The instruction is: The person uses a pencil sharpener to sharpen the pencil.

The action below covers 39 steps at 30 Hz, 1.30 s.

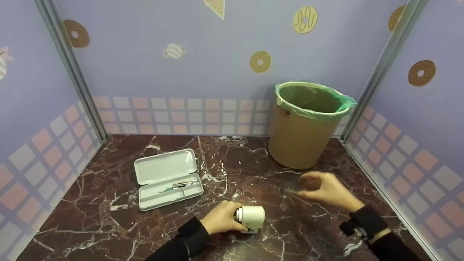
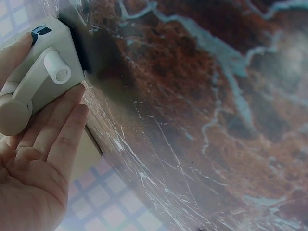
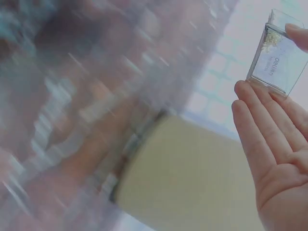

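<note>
In the head view, my left hand grips a white crank pencil sharpener at the front middle of the table. The sharpener's crank handle faces the left wrist camera, with the thumb on one side of the body and fingers along the other. My right hand, off to the right and in front of the bin, pinches a clear shavings drawer between thumb and fingers. Some pale shavings show inside it. The drawer is blurred in the head view.
A tan bin with a green liner stands at the back right. On the left lies a white pencil case, lid up, holding a few slim pencils or pens. Patterned walls enclose the dark marbled table.
</note>
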{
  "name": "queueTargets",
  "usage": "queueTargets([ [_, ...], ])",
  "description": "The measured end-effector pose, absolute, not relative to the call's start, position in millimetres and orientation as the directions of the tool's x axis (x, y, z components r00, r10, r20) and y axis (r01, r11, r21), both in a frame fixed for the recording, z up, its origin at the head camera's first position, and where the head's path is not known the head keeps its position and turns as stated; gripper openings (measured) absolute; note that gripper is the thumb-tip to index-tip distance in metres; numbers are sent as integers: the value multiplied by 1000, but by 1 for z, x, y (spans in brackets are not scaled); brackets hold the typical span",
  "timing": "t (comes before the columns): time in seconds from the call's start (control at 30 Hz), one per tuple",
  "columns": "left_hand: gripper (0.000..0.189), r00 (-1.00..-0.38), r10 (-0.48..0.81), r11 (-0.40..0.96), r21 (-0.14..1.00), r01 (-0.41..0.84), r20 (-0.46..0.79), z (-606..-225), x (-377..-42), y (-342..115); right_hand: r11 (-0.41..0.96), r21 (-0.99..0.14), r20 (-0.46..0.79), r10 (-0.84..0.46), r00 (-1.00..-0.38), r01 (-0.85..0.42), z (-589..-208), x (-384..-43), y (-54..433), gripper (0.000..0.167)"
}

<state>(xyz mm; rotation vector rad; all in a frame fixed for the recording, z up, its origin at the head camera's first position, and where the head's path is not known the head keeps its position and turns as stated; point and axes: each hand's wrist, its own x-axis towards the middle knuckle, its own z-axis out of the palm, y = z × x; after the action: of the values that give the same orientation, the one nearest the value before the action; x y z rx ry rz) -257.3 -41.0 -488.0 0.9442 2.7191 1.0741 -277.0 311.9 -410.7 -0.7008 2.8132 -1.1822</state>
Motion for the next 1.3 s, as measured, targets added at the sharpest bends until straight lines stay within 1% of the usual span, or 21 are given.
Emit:
queueTargets([
  [0.07,40,-808,569,566,639,520,154,-488,-257,-41,634,-671,171,-372,-912,-385,-388,-283,315,51],
  [0.33,40,-808,571,558,654,511,144,-488,-258,-41,741,-563,265,-259,-929,-367,-303,-320,328,53],
  [0.47,41,-806,574,561,646,518,148,-489,-259,-40,759,-557,301,-194,-934,-337,-272,-342,333,57],
  [0.57,41,-806,573,564,642,519,148,-489,-260,-40,779,-549,334,-128,-934,-303,-257,-360,336,59],
  [0.8,42,-802,579,561,642,522,146,-486,-261,-40,841,-503,406,23,-914,-202,-245,-390,340,63],
  [1.03,41,-805,574,565,638,523,151,-488,-259,-41,854,-503,444,125,-887,-131,-253,-409,336,64],
  [1.13,41,-807,571,573,632,523,150,-489,-259,-41,871,-483,448,153,-881,-95,-257,-415,332,64],
  [1.2,41,-809,569,575,633,519,147,-489,-259,-41,885,-459,455,160,-876,-77,-260,-420,329,62],
  [1.3,41,-813,565,578,634,513,142,-488,-259,-41,911,-408,485,152,-861,-69,-262,-425,324,53],
])
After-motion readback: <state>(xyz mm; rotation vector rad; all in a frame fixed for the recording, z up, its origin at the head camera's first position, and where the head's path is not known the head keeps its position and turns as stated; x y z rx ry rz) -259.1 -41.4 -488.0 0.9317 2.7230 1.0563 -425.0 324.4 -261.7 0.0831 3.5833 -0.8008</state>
